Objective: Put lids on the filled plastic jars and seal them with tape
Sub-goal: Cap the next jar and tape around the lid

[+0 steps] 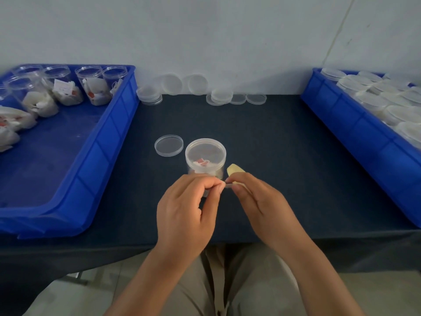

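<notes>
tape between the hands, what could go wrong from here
1. The tape is pinched between the left hand and right hand; it could fold onto itself or stick to the fingers.
2. Neither hand seems to grip the jar, so pressing tape on may tip it or slide it into the loose lid.

blue bins [114,133] — cropped, jar [205,153] base hidden

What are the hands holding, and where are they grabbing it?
The left hand and right hand pinch a small strip, probably tape, at its two ends. The right also holds a yellowish thing.
</notes>
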Motion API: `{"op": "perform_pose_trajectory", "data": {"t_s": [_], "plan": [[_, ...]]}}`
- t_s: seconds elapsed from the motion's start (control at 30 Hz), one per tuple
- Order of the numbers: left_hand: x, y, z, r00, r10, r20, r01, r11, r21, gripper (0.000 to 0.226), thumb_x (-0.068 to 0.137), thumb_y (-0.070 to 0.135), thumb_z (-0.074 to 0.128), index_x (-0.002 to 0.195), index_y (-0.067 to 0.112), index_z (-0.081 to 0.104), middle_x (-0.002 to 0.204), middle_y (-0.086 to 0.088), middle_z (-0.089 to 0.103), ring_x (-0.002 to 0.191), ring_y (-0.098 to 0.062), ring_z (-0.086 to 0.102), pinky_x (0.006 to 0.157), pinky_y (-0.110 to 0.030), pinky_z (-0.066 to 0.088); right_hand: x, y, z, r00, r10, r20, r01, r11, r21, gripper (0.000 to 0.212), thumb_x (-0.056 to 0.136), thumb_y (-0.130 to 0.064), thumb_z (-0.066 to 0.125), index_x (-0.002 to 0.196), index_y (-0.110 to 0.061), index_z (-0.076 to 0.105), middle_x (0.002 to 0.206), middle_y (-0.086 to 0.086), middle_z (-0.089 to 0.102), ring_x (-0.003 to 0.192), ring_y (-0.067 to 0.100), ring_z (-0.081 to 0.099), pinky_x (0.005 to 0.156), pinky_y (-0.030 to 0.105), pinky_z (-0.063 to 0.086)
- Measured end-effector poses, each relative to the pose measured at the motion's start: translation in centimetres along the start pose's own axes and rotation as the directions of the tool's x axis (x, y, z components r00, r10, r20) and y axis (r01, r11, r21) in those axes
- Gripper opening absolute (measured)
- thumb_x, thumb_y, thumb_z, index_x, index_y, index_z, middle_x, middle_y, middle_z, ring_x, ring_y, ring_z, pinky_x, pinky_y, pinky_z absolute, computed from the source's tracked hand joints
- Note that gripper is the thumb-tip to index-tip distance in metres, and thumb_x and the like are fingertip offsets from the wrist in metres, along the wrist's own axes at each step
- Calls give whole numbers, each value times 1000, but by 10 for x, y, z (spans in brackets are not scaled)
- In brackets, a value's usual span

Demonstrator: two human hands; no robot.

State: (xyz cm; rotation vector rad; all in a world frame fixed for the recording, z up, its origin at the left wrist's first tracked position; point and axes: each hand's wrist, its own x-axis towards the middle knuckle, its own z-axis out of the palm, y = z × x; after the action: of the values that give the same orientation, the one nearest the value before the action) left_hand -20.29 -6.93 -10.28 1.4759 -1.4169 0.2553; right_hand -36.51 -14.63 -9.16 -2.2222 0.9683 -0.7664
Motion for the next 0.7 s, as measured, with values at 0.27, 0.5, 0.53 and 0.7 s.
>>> {"op": "perform_pose_trajectory", "data": {"t_s": [0.27, 0.5, 0.53, 0.7], "plan": [[19, -43, 18, 862, -447, 238, 496, 839, -224, 99, 82, 39, 89, 157, 30, 26, 146, 39, 31, 138, 17, 35, 110, -5, 32, 16, 8, -10, 995, 82, 50, -72, 981, -178, 28, 108, -46, 35, 107, -39, 63, 90, -17, 64, 90, 3, 60, 69, 17, 47], [35, -60, 22, 807, -449, 383, 563, 781, -271, 69, 89, 47, 80, 148, 39, 43, 129, 38, 59, 117, 19, 56, 86, -2, 46, 30, 3, -25, 970, 187, 157, -173, 980, -102, 26, 108, -52, 35, 100, -44, 58, 94, -8, 67, 87, 9, 63, 74, 34, 56], [35, -59, 21, 804, -438, 403, 555, 796, -242, 76, 93, 55, 72, 157, 40, 35, 139, 36, 54, 120, 16, 55, 89, -7, 48, 32, 2, -27, 967, 195, 166, -181, 979, -94, 26, 108, -52, 35, 99, -43, 59, 95, -10, 67, 88, 6, 62, 72, 33, 55], [38, -45, 19, 825, -358, 438, 483, 848, -217, 55, 101, 64, 51, 146, 72, 22, 150, 41, 36, 134, 3, 49, 110, -40, 49, 42, -4, -23, 952, 239, 191, -228, 971, -78, 28, 109, -48, 37, 94, -45, 61, 92, -14, 65, 89, -2, 57, 68, 30, 51]]}}
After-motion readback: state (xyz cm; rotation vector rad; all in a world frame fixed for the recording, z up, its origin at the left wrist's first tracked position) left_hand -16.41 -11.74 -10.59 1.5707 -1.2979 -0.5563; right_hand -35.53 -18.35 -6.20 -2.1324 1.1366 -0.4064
